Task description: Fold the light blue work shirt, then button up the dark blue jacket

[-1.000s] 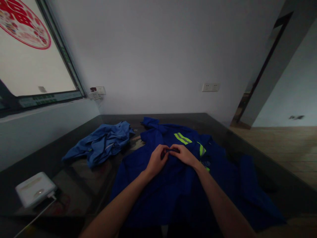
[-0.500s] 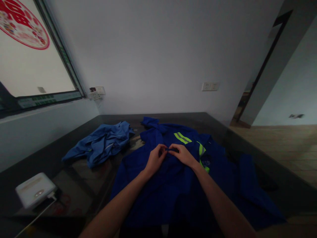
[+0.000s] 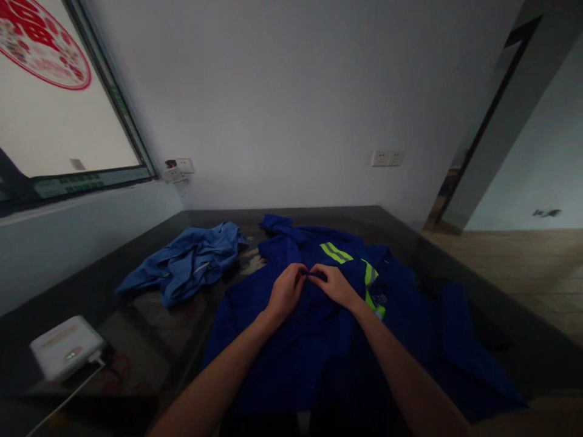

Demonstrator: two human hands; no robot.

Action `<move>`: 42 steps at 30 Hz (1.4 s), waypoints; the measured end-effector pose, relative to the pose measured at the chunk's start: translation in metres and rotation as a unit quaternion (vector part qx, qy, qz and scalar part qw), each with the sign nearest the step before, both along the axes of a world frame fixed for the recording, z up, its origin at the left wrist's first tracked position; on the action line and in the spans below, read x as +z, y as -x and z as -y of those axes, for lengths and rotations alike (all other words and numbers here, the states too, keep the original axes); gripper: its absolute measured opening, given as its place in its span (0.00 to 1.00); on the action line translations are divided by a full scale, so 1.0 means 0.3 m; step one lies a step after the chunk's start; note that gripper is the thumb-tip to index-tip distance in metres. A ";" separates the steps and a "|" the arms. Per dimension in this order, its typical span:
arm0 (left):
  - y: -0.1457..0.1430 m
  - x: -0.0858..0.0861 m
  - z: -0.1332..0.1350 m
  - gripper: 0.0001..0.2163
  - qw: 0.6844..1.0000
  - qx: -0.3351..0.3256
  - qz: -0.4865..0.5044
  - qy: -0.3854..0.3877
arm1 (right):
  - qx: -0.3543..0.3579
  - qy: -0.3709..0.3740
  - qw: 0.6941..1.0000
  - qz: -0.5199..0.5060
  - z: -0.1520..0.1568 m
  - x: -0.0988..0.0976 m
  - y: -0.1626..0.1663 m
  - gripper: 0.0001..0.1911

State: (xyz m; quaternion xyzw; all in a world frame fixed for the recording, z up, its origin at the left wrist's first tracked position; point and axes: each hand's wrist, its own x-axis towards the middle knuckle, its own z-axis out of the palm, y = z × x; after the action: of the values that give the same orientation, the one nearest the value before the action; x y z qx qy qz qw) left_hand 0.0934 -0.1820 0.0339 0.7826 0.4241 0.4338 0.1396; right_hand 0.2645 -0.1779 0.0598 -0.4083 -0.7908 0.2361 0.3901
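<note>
A dark blue work jacket [image 3: 291, 346] with yellow-green and grey reflective strips lies spread out before me. Its collar end points to the far side and one sleeve trails to the right. My left hand [image 3: 288, 290] pinches the jacket's front near the middle. Close beside it, fingertips almost meeting, my right hand [image 3: 334, 284] pinches the same part of the front. Whatever small piece sits between the fingertips is too dark and small to make out.
A crumpled lighter blue garment [image 3: 195, 261] lies left of the jacket on the dark tabletop [image 3: 150, 328]. Nearer on the left stands a white box [image 3: 68, 347] with a cable plugged in. Behind the table rises a wall with sockets [image 3: 388, 158]; a window is at left.
Both hands stay at the same spot on the jacket front. The left fingers have shifted very slightly; the jacket lies as before.
</note>
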 end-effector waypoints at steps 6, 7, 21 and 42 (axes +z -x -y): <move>-0.001 0.014 0.006 0.07 0.997 -0.015 0.058 0.044 | -0.014 -0.012 1.000 -0.001 -0.005 -0.002 -0.001 0.05; -0.003 0.018 0.006 0.07 0.995 -0.022 0.078 0.058 | -0.022 -0.016 1.000 -0.003 -0.007 -0.002 -0.004 0.05; 0.003 0.012 -0.024 0.10 0.960 -0.083 0.198 0.178 | -0.021 -0.078 0.995 0.063 0.011 0.005 -0.009 0.06; 0.060 0.026 -0.037 0.06 0.997 -0.067 -0.041 0.018 | 0.016 -0.082 0.995 0.059 0.028 0.013 0.004 0.05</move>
State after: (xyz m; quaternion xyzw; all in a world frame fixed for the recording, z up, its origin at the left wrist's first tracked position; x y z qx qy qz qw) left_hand 0.0755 -0.1710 0.0417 0.8240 0.3835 0.3833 0.1644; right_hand 0.2632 -0.1862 0.0636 -0.3758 -0.8356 0.1516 0.3710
